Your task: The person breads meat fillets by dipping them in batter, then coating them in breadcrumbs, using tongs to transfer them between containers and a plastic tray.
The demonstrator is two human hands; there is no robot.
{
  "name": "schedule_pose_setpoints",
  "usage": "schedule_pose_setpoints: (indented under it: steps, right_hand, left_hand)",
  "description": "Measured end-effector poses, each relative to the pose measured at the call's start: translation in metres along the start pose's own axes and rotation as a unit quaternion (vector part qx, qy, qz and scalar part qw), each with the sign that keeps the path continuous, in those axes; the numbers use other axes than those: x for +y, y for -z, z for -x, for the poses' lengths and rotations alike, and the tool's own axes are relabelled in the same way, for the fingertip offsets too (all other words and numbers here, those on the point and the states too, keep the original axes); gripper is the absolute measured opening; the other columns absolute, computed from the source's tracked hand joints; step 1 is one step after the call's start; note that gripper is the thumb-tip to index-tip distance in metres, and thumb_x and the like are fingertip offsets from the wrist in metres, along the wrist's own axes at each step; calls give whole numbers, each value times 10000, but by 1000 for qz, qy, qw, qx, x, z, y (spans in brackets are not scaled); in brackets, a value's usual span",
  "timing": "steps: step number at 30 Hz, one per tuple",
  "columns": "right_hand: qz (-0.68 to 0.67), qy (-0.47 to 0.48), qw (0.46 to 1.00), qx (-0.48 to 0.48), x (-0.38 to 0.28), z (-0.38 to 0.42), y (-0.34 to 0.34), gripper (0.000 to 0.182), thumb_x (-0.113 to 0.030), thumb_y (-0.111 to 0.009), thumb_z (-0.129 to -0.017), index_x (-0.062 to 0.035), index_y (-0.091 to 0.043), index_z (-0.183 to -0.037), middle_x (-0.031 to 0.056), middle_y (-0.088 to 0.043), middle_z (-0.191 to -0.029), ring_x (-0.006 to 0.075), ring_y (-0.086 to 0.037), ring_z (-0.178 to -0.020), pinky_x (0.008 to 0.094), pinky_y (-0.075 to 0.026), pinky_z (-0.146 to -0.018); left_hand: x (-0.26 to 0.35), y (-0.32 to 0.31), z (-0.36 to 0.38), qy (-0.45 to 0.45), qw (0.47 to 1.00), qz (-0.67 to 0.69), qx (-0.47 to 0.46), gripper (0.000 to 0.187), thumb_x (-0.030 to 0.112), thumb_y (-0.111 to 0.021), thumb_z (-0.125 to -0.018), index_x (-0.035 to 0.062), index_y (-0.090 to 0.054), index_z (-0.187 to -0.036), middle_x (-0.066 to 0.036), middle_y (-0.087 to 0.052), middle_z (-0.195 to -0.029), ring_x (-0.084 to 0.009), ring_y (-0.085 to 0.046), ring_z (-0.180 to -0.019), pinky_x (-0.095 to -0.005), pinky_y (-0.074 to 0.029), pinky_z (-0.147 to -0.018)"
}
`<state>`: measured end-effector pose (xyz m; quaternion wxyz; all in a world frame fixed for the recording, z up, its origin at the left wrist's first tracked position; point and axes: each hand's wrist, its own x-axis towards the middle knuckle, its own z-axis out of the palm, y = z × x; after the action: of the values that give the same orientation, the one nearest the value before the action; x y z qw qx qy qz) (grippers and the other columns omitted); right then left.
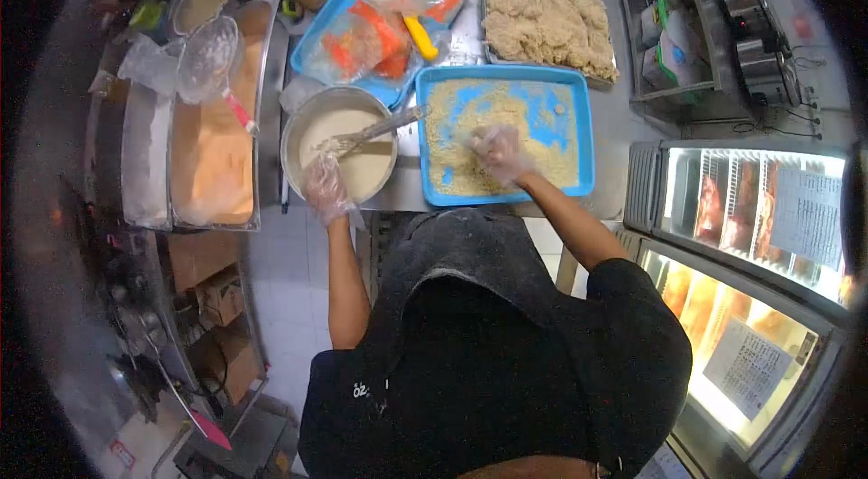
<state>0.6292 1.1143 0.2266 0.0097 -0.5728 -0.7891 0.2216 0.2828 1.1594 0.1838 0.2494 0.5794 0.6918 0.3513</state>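
My left hand (326,187), in a clear plastic glove, reaches over the near side of a round metal bowl (287,146) of pale batter. Its fingers are drawn together at the batter; what they hold, if anything, is hidden. A metal utensil, apparently a whisk (384,125), leans across this bowl, its handle reaching over the rim beside the tray. My right hand (502,155), gloved too, is down in the blue tray (586,131) among pale yellow crumbs (452,104). Its fingers curl inward on the crumbs, and anything inside them cannot be made out.
Behind the bowl, a second blue tray (316,34) carries plastic bags and a yellow-handled tool (420,37). A tray heaped with a beige crumbly mass (547,22) stands at the back right. Left is a bin of orange powder (212,158) with a strainer (208,58); lit display fridges (755,208) stand right.
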Motion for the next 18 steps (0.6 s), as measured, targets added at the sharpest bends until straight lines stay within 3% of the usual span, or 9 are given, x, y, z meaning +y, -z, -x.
schedule_pose_setpoints:
  steps: [4,7,8,9,10,11,12,14,18]
  right_hand:
    - [331,-26,910,250,74,-3,-78,438,-154,-452,-813,-27,-394,-1229,208,-486,-1085,316,-485,-1001,421,-377,-860]
    - [546,-122,783,270,82,-38,-104,461,-194,-428,-840,-23,-356,-1262,190,-468,-1123,321,-457,-1023,418,-344,-900]
    - [520,-136,806,248,81,-58,-96,469,-216,-433,-837,-24,-364,-1259,184,-465,-1140,320,-446,-1044,424,-323,-923]
    - [492,-152,827,226,80,-78,-88,477,-238,-439,-835,-24,-372,-1256,178,-461,-1156,320,-434,-1064,430,-303,-945]
    - [358,-138,909,165,54,-75,-96,487,-270,-458,-821,-26,-401,-1239,172,-460,-1177,316,-421,-1098,444,-272,-978]
    - [262,-102,941,190,34,-65,-92,517,-324,-487,-794,-27,-436,-1214,174,-447,-1211,321,-398,-1135,464,-238,-1000]
    - [165,-62,962,210,14,-54,-87,551,-377,-516,-767,-27,-471,-1190,175,-435,-1246,327,-376,-1171,485,-205,-1021]
    - [94,-45,983,151,12,-60,-75,602,-409,-538,-744,-25,-460,-1202,177,-402,-1292,316,-333,-1218,482,-156,-1046]
    - [59,-75,949,300,46,-80,-70,556,-377,-573,-716,-26,-496,-1140,176,-456,-1216,335,-395,-1141,494,-215,-1005]
  left_hand:
    - [18,6,0,9,1000,-3,-11,297,217,-551,-832,7,-561,-1041,-138,-620,-938,-239,-588,-844,-323,-476,-740]
    - [18,4,2,76,997,-19,-20,308,212,-559,-820,11,-561,-1053,-135,-610,-993,-246,-577,-896,-330,-463,-778]
    - [-25,-6,1,-152,978,-138,40,336,217,-535,-807,40,-558,-1092,-131,-584,-1055,-260,-547,-965,-362,-426,-840]
    - [-64,-13,-2,-367,889,-250,112,372,222,-512,-795,69,-554,-1131,-128,-558,-1117,-275,-517,-1033,-395,-388,-902]
    - [-40,-7,2,-81,995,-48,-37,446,208,-513,-767,82,-501,-1195,-131,-473,-1239,-287,-419,-1161,-420,-307,-975]
    - [-68,-11,3,-358,883,-293,74,396,195,-511,-774,74,-540,-1150,-128,-538,-1155,-276,-491,-1086,-415,-378,-907]
    - [-85,-26,-1,-243,966,-71,49,355,196,-516,-781,63,-561,-1108,-132,-564,-1101,-277,-522,-1025,-409,-404,-868]
    - [-79,-34,-17,-86,993,79,9,281,199,-531,-792,42,-595,-1016,-139,-602,-994,-286,-566,-911,-399,-443,-797]
    - [-51,-20,0,-60,997,-24,41,233,203,-560,-794,16,-607,-926,-158,-607,-928,-305,-566,-874,-391,-452,-768]
